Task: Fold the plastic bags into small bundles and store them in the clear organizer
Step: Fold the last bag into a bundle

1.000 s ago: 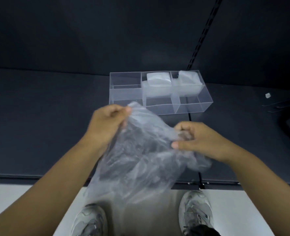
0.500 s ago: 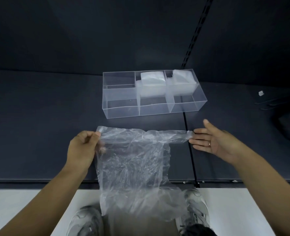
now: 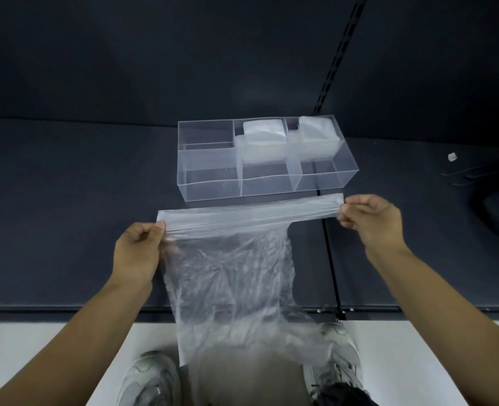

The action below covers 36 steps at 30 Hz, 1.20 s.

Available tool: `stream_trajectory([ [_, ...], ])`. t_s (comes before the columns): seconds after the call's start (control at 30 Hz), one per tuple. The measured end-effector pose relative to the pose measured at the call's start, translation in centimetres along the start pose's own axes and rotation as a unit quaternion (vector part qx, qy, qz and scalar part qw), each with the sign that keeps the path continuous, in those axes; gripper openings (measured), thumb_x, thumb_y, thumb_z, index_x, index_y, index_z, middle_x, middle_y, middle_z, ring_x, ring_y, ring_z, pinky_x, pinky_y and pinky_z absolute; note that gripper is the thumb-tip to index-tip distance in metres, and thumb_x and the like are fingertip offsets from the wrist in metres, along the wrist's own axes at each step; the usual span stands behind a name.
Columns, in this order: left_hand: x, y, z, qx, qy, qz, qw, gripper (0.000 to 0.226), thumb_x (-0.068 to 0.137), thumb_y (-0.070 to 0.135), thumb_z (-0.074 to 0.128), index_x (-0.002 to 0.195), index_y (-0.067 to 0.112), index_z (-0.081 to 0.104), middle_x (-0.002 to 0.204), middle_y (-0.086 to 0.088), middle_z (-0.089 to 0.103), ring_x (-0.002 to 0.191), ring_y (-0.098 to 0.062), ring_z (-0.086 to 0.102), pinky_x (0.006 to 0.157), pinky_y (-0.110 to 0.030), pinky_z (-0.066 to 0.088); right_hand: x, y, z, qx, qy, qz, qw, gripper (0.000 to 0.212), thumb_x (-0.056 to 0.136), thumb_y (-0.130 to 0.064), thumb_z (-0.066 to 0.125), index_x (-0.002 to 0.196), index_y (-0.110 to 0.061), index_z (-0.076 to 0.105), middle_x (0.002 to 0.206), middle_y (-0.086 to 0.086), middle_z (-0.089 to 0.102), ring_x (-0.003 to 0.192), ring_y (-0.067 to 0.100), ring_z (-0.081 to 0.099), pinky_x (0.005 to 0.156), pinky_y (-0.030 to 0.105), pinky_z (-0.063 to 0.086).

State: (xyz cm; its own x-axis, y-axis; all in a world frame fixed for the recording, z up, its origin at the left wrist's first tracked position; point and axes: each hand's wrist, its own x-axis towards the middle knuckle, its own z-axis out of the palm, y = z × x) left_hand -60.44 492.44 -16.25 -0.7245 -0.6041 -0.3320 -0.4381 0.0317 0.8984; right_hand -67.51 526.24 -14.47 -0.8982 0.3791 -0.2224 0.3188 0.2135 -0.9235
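A clear plastic bag is stretched out over the dark table, its lower part hanging past the table's front edge. My left hand pinches the bag's top band at the left end. At the right end, my right hand pinches the same band, pulled taut between the two. Just behind the band stands the clear organizer with several compartments. Two folded bag bundles fill its back middle and back right compartments.
A vertical slotted rail runs down the dark back wall, and a seam continues across the table. Dark objects and a small white piece lie at the far right. Below the table edge are a pale floor and my shoes.
The bag went from a crumpled bunch between both hands to a spread sheet. My right hand, open half a second ago, now pinches the band's right end and has pulled it wider.
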Motion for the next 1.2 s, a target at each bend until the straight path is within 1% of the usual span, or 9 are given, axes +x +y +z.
stream_trajectory([
  [0.1,0.3,0.9,0.5,-0.039,-0.021,-0.042,0.998,0.017,0.094,0.025,0.058,0.082,0.014,0.062,0.082,-0.004,0.068,0.082,-0.022,0.063,0.084,-0.04,0.053,0.9,0.4,0.3,0.038,0.022,-0.014,0.999,0.012,0.088,-0.002,0.061,0.096,-0.011,0.063,0.076,-0.001,0.07,0.069,0.007,0.067,0.072,0.022,0.055],
  [0.2,0.4,1.8,0.3,-0.06,-0.036,-0.055,0.996,0.022,0.095,0.035,0.055,0.097,0.014,0.063,0.105,-0.008,0.068,0.096,-0.024,0.064,0.085,-0.039,0.054,0.9,0.8,0.2,0.023,0.008,0.008,1.0,0.027,0.091,-0.019,0.063,0.116,-0.018,0.053,0.097,-0.007,0.063,0.096,0.01,0.061,0.091,0.028,0.048],
  [0.37,-2.6,0.4,-2.4,-0.038,-0.043,-0.044,0.997,0.022,0.096,0.036,0.053,0.082,0.02,0.061,0.09,-0.001,0.067,0.085,-0.016,0.065,0.077,-0.03,0.052,-4.7,1.1,-2.6,-0.026,-0.054,0.038,0.997,0.015,0.093,-0.032,0.059,0.089,-0.018,0.062,0.094,0.005,0.064,0.086,0.016,0.062,0.073,0.028,0.052],
  [0.57,-10.3,-4.8,-6.8,0.034,-0.071,-0.097,0.992,0.034,0.092,0.037,0.058,0.082,0.005,0.065,0.065,-0.006,0.07,0.066,-0.025,0.066,0.062,-0.031,0.052,-13.3,3.1,-7.1,-0.14,-0.238,0.043,0.96,0.013,0.086,-0.035,0.066,0.097,-0.029,0.068,0.09,-0.011,0.072,0.081,-0.001,0.066,0.067,0.015,0.049],
  [0.7,-12.2,-5.9,-7.4,0.023,-0.201,-0.299,0.933,0.045,0.089,0.048,0.056,0.096,0.005,0.066,0.088,-0.007,0.074,0.08,-0.022,0.067,0.071,-0.032,0.051,-14.7,4.0,-6.6,-0.162,-0.211,0.059,0.962,0.017,0.08,-0.029,0.075,0.095,-0.023,0.07,0.089,0.001,0.069,0.086,0.015,0.066,0.076,0.027,0.052],
  [0.8,-13.2,-5.9,-6.0,-0.107,-0.294,-0.399,0.862,0.045,0.091,0.048,0.05,0.11,0.009,0.061,0.109,-0.004,0.071,0.1,-0.018,0.064,0.075,-0.031,0.05,-15.2,4.0,-5.3,-0.167,-0.198,0.048,0.965,0.011,0.082,-0.029,0.073,0.085,-0.019,0.073,0.084,0.005,0.071,0.08,0.022,0.066,0.079,0.036,0.053],
  [0.93,-12.6,-5.8,-4.8,-0.178,-0.284,-0.396,0.855,0.023,0.084,0.038,0.062,0.089,0.015,0.064,0.081,0.003,0.073,0.071,-0.009,0.069,0.057,-0.02,0.053,-15.2,3.6,-4.5,-0.136,-0.179,0.024,0.974,0.023,0.088,-0.022,0.066,0.068,-0.012,0.066,0.049,-0.01,0.055,0.049,0.003,0.047,0.047,0.011,0.036],
  [1.03,-12.1,-5.8,-4.4,-0.2,-0.268,-0.389,0.859,0.019,0.072,0.032,0.072,0.076,0.016,0.063,0.062,0.005,0.063,0.053,-0.006,0.061,0.049,-0.017,0.049,-14.9,3.6,-4.7,-0.119,-0.19,0.044,0.974,0.024,0.093,-0.024,0.06,0.073,-0.011,0.065,0.059,-0.009,0.059,0.056,0.001,0.051,0.057,0.016,0.041],
  [1.2,-11.6,-6.3,-4.7,-0.254,-0.206,-0.352,0.877,0.02,0.073,0.028,0.074,0.074,0.012,0.063,0.061,0.002,0.063,0.055,-0.007,0.063,0.051,-0.017,0.052,-13.6,3.4,-6.2,-0.075,-0.123,0.075,0.987,0.027,0.094,-0.027,0.057,0.084,-0.003,0.066,0.079,0.006,0.063,0.075,0.015,0.055,0.069,0.025,0.045],
])
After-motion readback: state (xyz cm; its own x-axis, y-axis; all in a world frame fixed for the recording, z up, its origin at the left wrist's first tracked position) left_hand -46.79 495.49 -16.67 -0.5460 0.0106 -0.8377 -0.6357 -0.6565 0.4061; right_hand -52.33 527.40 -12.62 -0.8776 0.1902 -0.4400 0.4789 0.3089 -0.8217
